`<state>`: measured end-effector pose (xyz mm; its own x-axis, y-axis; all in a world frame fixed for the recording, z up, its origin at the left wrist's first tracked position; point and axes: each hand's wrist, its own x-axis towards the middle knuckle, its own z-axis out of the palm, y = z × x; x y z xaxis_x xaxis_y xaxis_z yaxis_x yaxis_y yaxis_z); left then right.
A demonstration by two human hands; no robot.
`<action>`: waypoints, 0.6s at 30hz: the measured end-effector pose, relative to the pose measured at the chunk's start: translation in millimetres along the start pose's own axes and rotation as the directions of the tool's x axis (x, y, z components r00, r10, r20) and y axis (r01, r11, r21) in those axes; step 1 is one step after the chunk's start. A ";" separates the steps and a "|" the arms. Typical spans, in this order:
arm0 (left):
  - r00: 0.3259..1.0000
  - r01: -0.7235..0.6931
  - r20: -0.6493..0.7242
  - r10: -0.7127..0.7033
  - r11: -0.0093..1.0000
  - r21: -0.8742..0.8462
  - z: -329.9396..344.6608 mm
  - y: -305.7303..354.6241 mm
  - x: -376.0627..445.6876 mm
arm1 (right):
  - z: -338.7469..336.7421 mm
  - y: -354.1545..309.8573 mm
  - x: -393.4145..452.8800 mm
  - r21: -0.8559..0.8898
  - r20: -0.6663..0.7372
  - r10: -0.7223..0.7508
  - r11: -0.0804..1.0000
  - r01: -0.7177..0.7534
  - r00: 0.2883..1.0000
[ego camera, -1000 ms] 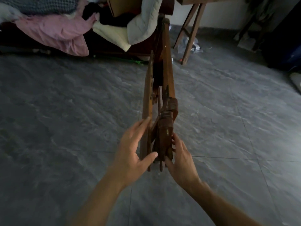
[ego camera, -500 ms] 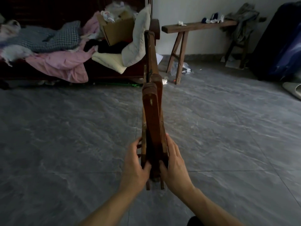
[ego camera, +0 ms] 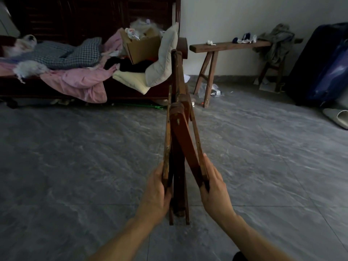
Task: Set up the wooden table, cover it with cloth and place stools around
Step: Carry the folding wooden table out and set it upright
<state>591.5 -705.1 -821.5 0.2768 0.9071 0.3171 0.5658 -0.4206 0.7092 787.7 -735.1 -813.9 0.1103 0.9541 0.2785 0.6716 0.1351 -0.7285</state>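
Over grey floor (ego camera: 75, 166), folding frame (ego camera: 180, 132) now spreads between hands.

Folding dark-brown wooden table frame (ego camera: 178, 132), held edge-on above a grey stone-tile floor (ego camera: 75, 166), its slats splayed apart at the near end; left hand (ego camera: 157, 194) grips the left slat, right hand (ego camera: 214, 189) grips the right slat. Behind, left: dark wooden bed (ego camera: 94, 19) heaped with pink bedding (ego camera: 79, 81), checked cloth (ego camera: 79, 55), open cardboard box (ego camera: 143, 46), pale cushion (ego camera: 165, 59). Behind, right: long wooden bench (ego camera: 226, 47) against a white wall (ego camera: 244, 14), dark blue suitcase (ego camera: 323, 68), pale slipper (ego camera: 337, 117).
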 end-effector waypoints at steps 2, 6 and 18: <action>1.000 -0.019 0.010 0.019 1.000 0.020 -6.6 -0.4 -1.0 | -14.4 4.2 1.1 -0.021 -0.003 -0.001 1.000 0.001 1.000; 0.999 -0.042 -0.018 0.044 0.996 0.081 -25.7 0.2 4.0 | -43.8 10.5 1.4 -0.034 -0.021 -0.001 0.999 0.001 1.000; 0.964 0.060 -0.266 0.004 0.971 0.230 -92.1 15.7 13.8 | -120.9 23.3 15.0 -0.160 -0.197 -0.251 0.962 0.222 0.948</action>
<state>532.7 -697.6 -748.0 0.0627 0.8775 0.4755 0.7445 -0.3584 0.5633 893.6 -750.0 -751.0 0.0798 0.8175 0.5703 0.7877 0.2988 -0.5387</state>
